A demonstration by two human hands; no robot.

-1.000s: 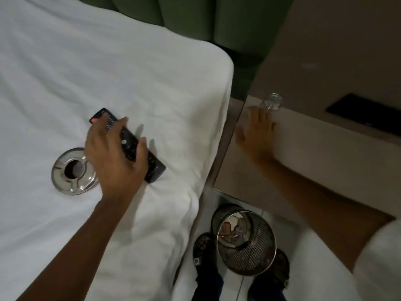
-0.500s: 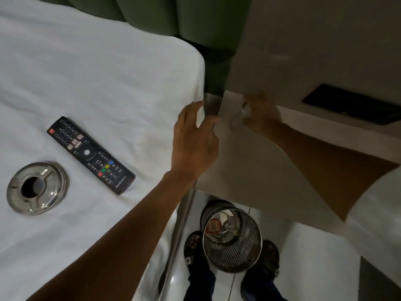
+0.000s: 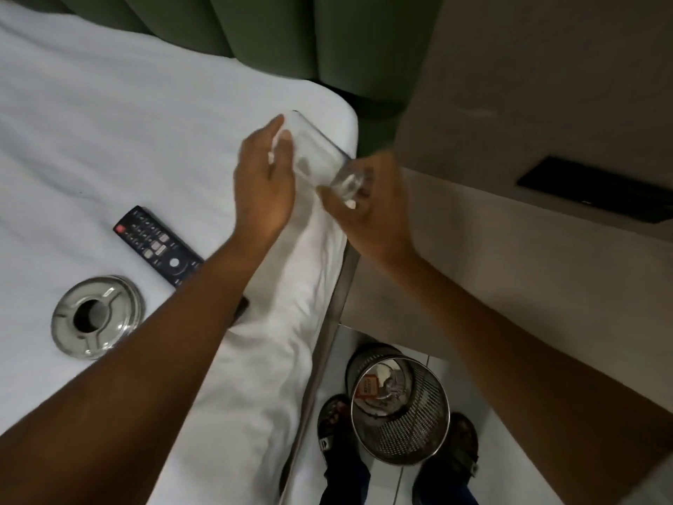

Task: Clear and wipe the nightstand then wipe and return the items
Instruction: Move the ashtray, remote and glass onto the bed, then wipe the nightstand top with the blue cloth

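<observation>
A clear drinking glass (image 3: 320,154) lies tilted in the air over the bed's right edge. My right hand (image 3: 371,209) grips its base, and my left hand (image 3: 266,180) touches its rim end with fingers spread. A black remote (image 3: 156,246) rests on the white sheet (image 3: 109,140), partly under my left forearm. A round metal ashtray (image 3: 96,317) sits on the sheet to the remote's lower left. The beige nightstand top (image 3: 510,271) lies to the right, under my right arm.
A perforated metal wastebasket (image 3: 400,406) with rubbish stands on the tiled floor between the bed and the nightstand, by my feet. A dark wall panel (image 3: 590,189) sits above the nightstand. A green padded headboard (image 3: 291,31) backs the bed.
My right hand lifted the glass off the nightstand's back corner and carried it left over the bed. My left hand let go of the remote and came up to the glass.
</observation>
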